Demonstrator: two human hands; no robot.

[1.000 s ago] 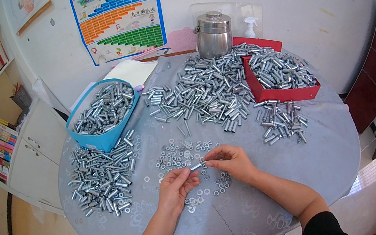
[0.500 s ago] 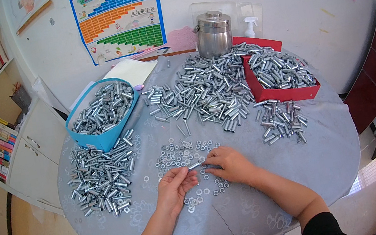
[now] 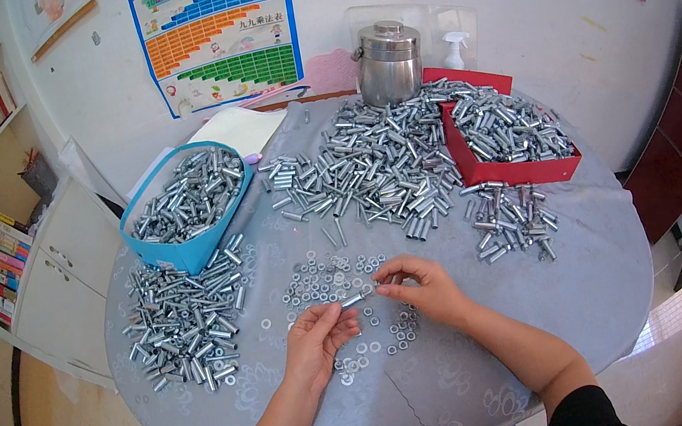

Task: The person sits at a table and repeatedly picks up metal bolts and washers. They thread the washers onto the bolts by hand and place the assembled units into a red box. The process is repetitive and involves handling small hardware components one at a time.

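Tabletop [image 3: 523,363]: cloth-covered, beneath both hands; carries all the stock.
Centre heap [image 3: 390,154]: loose metal pieces beyond the fingers, mostly lying flat; probably spread to make single pieces easy to pick.
Red box [image 3: 525,171]: beyond and right of the fingers, filled with similar pieces; its walls hold back part of the stock.
Blue box [image 3: 195,255]: beyond and left of the fingers, full; likely a container to keep its load apart.
Left pile [image 3: 183,323]: left of the fingers, just on the near side of the blue box.
Left hand [image 3: 314,343]: thumb and fingers closed in a pinch on the metal sleeve, apparently to steady it.
Right hand [image 3: 430,293]: thumb and forefinger at the sleeve's right end; whether they grip it or a smaller piece, cannot tell.
Metal sleeve [image 3: 354,300]: between the two hands, slightly tilted, right end exposed, presumably for access.
Nuts and washers [image 3: 315,289]: scattered just beyond and below the fingers, perhaps for short reach.
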